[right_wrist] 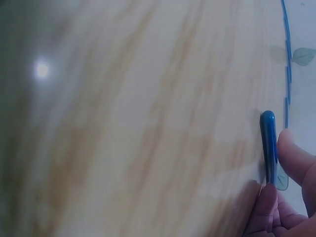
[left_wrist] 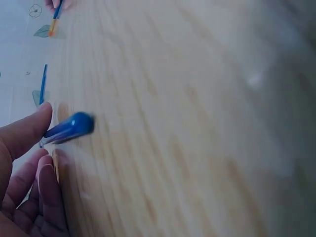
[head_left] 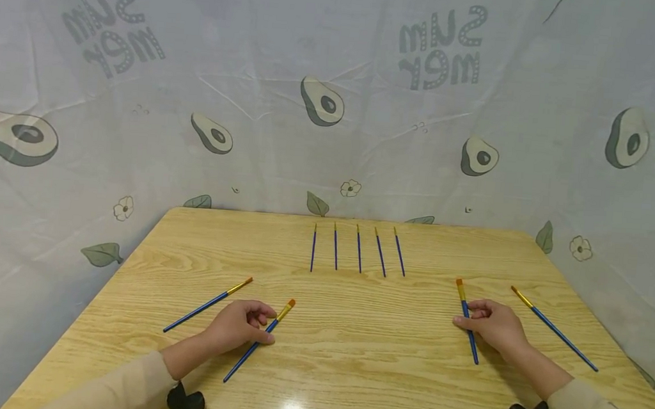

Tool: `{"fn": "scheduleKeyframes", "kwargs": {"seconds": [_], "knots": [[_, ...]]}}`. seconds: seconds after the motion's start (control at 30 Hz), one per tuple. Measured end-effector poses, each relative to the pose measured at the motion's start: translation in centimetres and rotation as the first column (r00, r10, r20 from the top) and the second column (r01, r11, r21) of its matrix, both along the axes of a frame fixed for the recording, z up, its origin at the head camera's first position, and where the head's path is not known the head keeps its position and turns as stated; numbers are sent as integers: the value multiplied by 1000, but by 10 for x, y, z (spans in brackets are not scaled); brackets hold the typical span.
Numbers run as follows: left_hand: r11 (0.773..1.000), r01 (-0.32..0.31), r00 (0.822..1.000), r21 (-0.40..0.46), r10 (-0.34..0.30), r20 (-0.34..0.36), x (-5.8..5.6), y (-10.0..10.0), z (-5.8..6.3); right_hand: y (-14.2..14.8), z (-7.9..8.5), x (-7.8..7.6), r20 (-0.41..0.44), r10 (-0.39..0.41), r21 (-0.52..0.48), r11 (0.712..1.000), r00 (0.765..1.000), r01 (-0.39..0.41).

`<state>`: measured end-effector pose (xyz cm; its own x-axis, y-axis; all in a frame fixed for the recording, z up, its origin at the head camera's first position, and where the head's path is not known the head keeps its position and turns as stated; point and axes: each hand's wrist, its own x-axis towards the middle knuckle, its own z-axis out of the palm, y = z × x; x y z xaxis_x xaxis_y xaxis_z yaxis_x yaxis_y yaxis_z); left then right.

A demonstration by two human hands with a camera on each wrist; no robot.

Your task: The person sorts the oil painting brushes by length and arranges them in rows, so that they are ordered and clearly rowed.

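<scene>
My left hand [head_left: 240, 324] pinches a blue-handled paintbrush [head_left: 243, 359] between thumb and fingers; its orange bristles point away from me and to the right. In the left wrist view the rounded end of that paintbrush's handle [left_wrist: 79, 124] juts past the thumb. On the other side, my right hand [head_left: 494, 323] pinches a second blue paintbrush [head_left: 473, 344], bristles toward the back. The right wrist view shows its handle end [right_wrist: 268, 123] between thumb and fingers. Another paintbrush [head_left: 196, 312] lies left of my left hand, and one more [head_left: 565, 339] lies right of my right hand.
Several thin blue paintbrushes [head_left: 359, 253] lie in a row near the back of the wooden table [head_left: 347, 392]. Behind the table hangs a pale curtain [head_left: 270, 46] with avocado prints. Black wrist-worn pieces [head_left: 185, 402] sit under both forearms.
</scene>
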<state>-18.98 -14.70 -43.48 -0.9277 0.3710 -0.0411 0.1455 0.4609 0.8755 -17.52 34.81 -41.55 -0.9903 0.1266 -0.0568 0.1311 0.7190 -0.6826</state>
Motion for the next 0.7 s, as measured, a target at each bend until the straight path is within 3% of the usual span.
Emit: {"fn": "scheduleKeyframes", "kwargs": {"seconds": [0.4, 0.7], "knots": [[999, -31, 999, 37, 31, -8, 1, -3, -3, 2, 0, 2, -47, -4, 36, 999, 999, 6], [997, -79, 997, 7, 79, -18, 1, -2, -4, 4, 0, 1, -52, -9, 69, 998, 999, 13]]}}
